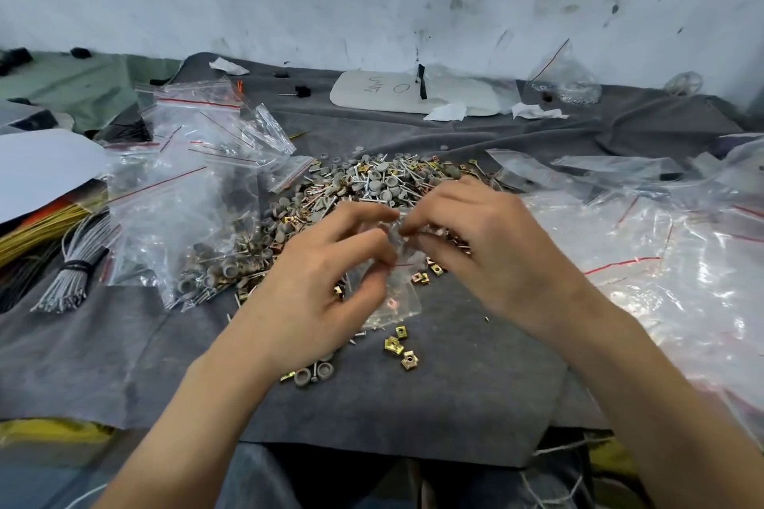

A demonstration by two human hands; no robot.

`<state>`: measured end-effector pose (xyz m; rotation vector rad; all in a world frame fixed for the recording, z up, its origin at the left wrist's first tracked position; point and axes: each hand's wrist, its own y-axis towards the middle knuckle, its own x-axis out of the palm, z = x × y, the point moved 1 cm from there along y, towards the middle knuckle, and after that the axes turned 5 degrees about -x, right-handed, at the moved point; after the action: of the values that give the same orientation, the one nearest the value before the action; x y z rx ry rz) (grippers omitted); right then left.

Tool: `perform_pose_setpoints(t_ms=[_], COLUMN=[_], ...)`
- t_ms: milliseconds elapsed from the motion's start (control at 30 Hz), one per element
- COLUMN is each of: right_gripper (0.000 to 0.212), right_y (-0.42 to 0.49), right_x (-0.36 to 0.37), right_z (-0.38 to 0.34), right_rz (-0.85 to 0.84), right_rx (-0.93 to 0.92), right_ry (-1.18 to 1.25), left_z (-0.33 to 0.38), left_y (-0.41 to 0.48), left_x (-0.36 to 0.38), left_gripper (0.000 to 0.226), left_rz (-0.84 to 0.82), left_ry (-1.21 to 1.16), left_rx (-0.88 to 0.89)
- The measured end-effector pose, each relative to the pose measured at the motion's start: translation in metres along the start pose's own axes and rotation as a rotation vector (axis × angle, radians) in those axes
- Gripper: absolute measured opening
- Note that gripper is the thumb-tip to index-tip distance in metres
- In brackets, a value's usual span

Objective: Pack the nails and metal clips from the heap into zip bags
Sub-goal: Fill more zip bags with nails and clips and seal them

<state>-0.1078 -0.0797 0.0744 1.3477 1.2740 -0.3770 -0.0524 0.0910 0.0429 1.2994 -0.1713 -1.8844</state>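
Note:
A heap of nails with grey round caps and brass metal clips (372, 186) lies on the dark grey cloth (434, 405). In front of the heap, my left hand (326, 289) and my right hand (492, 244) both pinch the top of a small clear zip bag (392, 298) with a red line. The bag hangs between the hands and its lower part rests on the cloth. A few loose brass clips (399, 347) and grey caps (316, 374) lie just below the bag.
Filled and empty zip bags (194, 186) pile up at the left, beside a bundle of grey wires (78, 260) and yellow wires (41, 227). More clear bags (661, 244) cover the right side. A white board (413, 93) lies by the wall.

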Motion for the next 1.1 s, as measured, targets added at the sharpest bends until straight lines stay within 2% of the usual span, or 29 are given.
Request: perform_pose_setpoints(t_ms=[100, 133, 167, 200, 233, 300, 333, 400, 500, 600, 733, 800, 867, 967, 1033, 1100], right_gripper=[0.019, 0.021, 0.022, 0.023, 0.023, 0.022, 0.022, 0.022, 0.014, 0.026, 0.023, 0.022, 0.019, 0.018, 0.018, 0.019], right_y=[-0.01, -0.016, -0.021, -0.027, -0.033, -0.046, -0.051, -0.058, -0.06, -0.06, -0.048, -0.038, -0.029, -0.017, -0.015, -0.022], right_x=[0.002, 0.006, 0.014, 0.026, 0.043, 0.079, 0.095, 0.114, 0.121, 0.116, 0.073, 0.041, 0.013, -0.002, 0.0, -0.001], right_z=[0.011, 0.018, 0.026, 0.032, 0.036, 0.038, 0.038, 0.039, 0.042, 0.043, 0.041, 0.034, 0.019, 0.0, -0.002, 0.005], right_rz=[0.321, 0.399, 0.396, 0.284, 0.098, -0.232, -0.324, -0.367, -0.321, -0.213, 0.194, 0.398, 0.505, 0.447, 0.358, 0.398], right_rx=[0.129, 0.237, 0.359, 0.475, 0.548, 0.542, 0.508, 0.481, 0.493, 0.524, 0.641, 0.544, 0.365, 0.218, 0.226, 0.277], right_ry=[0.174, 0.221, 0.241, 0.234, 0.214, 0.184, 0.178, 0.186, 0.213, 0.31, 0.608, 0.746, 0.755, 0.545, 0.401, 0.411], left_z=[-0.004, -0.007, -0.009, -0.011, -0.013, -0.016, -0.016, -0.016, -0.015, -0.015, -0.009, -0.005, 0.001, 0.011, 0.015, 0.017], left_y=[-0.003, -0.005, -0.005, -0.006, -0.006, -0.007, -0.007, -0.008, -0.01, -0.011, -0.01, -0.01, -0.009, -0.006, -0.006, -0.007], left_x=[-0.004, -0.006, -0.009, -0.011, -0.013, -0.016, -0.016, -0.016, -0.016, -0.016, -0.013, -0.01, -0.006, 0.005, 0.011, 0.013], left_gripper=[0.021, 0.021, 0.022, 0.023, 0.023, 0.024, 0.023, 0.022, 0.018, 0.019, 0.022, 0.021, 0.019, 0.019, 0.02, 0.021], left_rz=[0.043, 0.07, 0.1, 0.128, 0.151, 0.176, 0.179, 0.174, 0.16, 0.149, 0.128, 0.127, 0.108, 0.077, 0.076, 0.085], left_ry=[-0.042, -0.044, -0.039, -0.033, -0.027, -0.029, -0.034, -0.044, -0.063, -0.07, -0.057, -0.06, -0.064, -0.09, -0.117, -0.142], left_rx=[-0.055, -0.082, -0.106, -0.124, -0.135, -0.144, -0.147, -0.156, -0.165, -0.16, -0.126, -0.1, -0.066, -0.024, -0.016, -0.019])
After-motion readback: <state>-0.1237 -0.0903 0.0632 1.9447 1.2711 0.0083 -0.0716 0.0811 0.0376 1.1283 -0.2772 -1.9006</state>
